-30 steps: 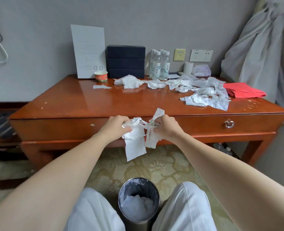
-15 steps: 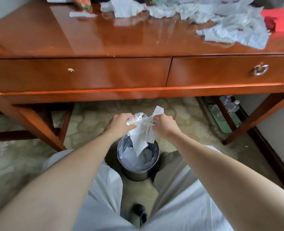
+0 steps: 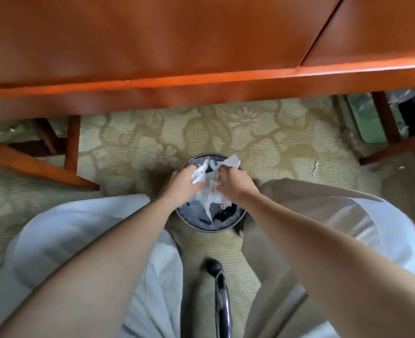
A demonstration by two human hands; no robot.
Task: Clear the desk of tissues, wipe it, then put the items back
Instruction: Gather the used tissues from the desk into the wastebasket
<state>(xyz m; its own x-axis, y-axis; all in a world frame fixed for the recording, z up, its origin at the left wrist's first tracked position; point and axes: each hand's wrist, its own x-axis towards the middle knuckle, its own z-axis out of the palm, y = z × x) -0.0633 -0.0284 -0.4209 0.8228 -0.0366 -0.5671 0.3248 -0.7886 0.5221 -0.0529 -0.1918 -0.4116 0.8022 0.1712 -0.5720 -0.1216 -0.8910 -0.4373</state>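
Two hands meet over one bin: the left hand [image 3: 180,182] and the right hand [image 3: 236,184] both have their fingers curled round a single crumpled wad of white tissues [image 3: 202,178], how many sheets I cannot tell. One corner sticks up past the right hand's knuckles, and a torn tail hangs down into the mouth of the bin. The round metal bin [image 3: 228,222] stands on the floor between the person's two knees in pale trousers [image 3: 84,230]. It holds a liner bag; what else lies inside is blurred and half hidden by the hands. One shiny black bar [image 3: 219,296] runs along the floor just this side of the bin. The patterned carpet [image 3: 250,128] spreads around. Above is the desk [image 3: 152,45] edge, showing two drawer fronts split by one seam. One blurred green thing [image 3: 367,118] lies under its right end.
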